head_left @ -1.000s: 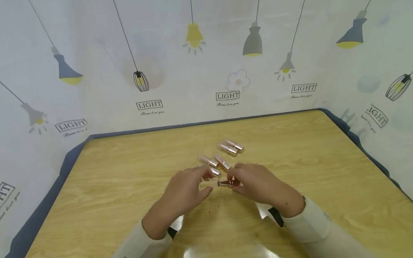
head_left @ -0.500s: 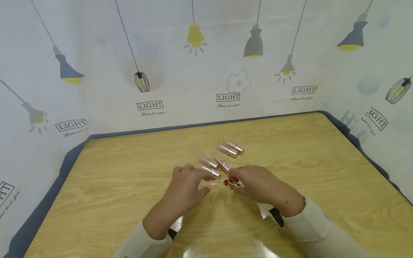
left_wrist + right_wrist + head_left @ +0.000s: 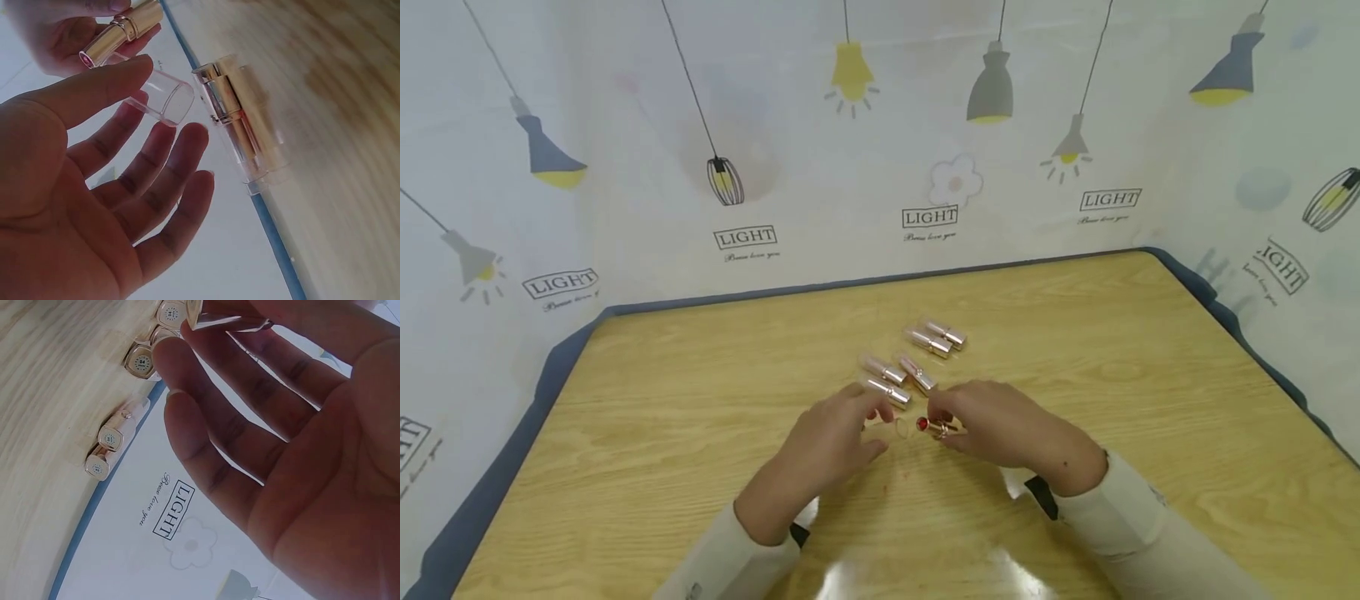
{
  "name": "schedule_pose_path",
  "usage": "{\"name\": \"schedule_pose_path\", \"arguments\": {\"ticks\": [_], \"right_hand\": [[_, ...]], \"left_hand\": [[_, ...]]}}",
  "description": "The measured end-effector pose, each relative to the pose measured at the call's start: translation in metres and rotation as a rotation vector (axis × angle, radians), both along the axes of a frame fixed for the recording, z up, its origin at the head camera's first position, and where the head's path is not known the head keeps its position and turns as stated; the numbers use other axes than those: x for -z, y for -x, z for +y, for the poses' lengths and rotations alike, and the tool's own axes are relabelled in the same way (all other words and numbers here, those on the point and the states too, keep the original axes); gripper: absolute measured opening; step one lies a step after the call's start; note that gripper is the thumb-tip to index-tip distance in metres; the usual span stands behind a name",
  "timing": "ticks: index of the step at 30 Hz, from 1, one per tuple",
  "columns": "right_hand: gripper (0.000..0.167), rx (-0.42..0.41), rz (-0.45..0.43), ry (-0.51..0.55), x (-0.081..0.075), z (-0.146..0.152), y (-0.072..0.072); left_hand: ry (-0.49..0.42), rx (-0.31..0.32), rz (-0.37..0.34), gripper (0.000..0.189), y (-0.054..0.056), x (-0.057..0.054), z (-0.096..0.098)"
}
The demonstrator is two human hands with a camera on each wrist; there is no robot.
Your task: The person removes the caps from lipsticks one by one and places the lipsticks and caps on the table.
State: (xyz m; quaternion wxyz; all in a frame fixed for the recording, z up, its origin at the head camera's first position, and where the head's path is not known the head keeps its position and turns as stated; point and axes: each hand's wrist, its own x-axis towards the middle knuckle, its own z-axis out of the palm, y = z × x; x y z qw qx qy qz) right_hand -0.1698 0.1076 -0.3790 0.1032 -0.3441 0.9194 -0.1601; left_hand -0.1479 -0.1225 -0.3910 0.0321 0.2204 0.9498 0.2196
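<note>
My left hand (image 3: 827, 442) pinches a clear lipstick cap (image 3: 172, 99) between thumb and fingers, its rim facing right in the head view. Opposite it, my right hand (image 3: 1000, 425) grips an uncapped lipstick (image 3: 934, 427) with a shiny rose-gold body. Its red end points at the cap, and a small gap parts the two. Just beyond the hands lie several capped lipsticks, among them a near one (image 3: 891, 392) and a slanted one (image 3: 917, 375). In the right wrist view, the held lipstick (image 3: 228, 319) is partly cut off by the frame's top.
Farther back, two more capped lipsticks (image 3: 931, 342) lie side by side. Round labels show on the lipstick ends (image 3: 142, 362). The wood-grain table (image 3: 662, 417) meets a pale backdrop (image 3: 835, 183) printed with lamps, behind a dark blue edge.
The cap has come off the lipstick, drawn left by my left hand, and its rim now turns toward the lipstick. The red end has come into sight in my right hand, which hardly moved.
</note>
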Motion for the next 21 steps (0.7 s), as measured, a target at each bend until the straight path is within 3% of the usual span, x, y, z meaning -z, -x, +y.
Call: {"name": "schedule_pose_path", "arguments": {"ticks": [9, 15, 21], "right_hand": [[0.016, -0.016, -0.033, -0.022, 0.0048, -0.0022, -0.0003], [0.015, -0.010, -0.022, -0.020, 0.0049, -0.0030, 0.0006], [0.015, -0.016, -0.022, -0.012, 0.0033, -0.0037, 0.0003]], "left_hand": [[0.078, -0.031, -0.078, 0.021, 0.0014, 0.0058, -0.0013], [0.138, -0.076, -0.040, 0.016, 0.0052, 0.0089, -0.0027], [0.137, -0.111, -0.025, 0.013, 0.0077, 0.0090, -0.0037]]}}
